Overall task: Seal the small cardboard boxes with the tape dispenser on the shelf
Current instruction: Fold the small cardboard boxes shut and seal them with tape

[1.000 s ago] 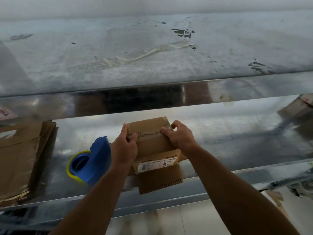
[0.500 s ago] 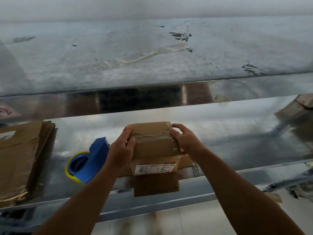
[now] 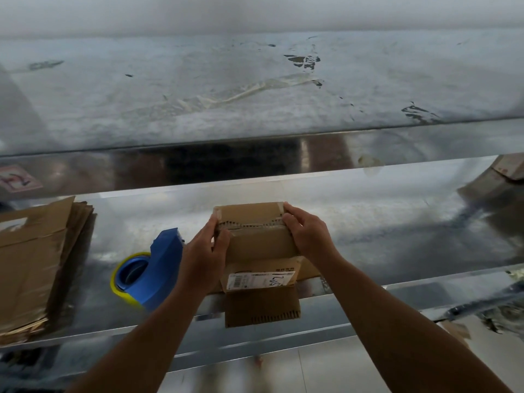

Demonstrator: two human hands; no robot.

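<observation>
A small brown cardboard box (image 3: 256, 245) sits on the shiny metal shelf (image 3: 397, 251), its top flaps folded down with a ragged seam across. A white label is on its near face, and a torn flap hangs over the shelf's front edge. My left hand (image 3: 202, 256) grips the box's left side with the thumb on top. My right hand (image 3: 307, 236) grips the right side, fingers curled over the top edge. A blue tape dispenser (image 3: 154, 272) with a yellow-edged roll lies on the shelf just left of my left hand.
A stack of flattened cardboard (image 3: 37, 265) lies at the shelf's left end. Another cardboard box (image 3: 507, 171) sits at the far right. A worn upper shelf (image 3: 255, 89) overhangs behind, and tiled floor shows below the front edge.
The box has been turned slightly and squared up. Both hands shifted along its sides while pressing the top flaps down. The tape dispenser has not moved.
</observation>
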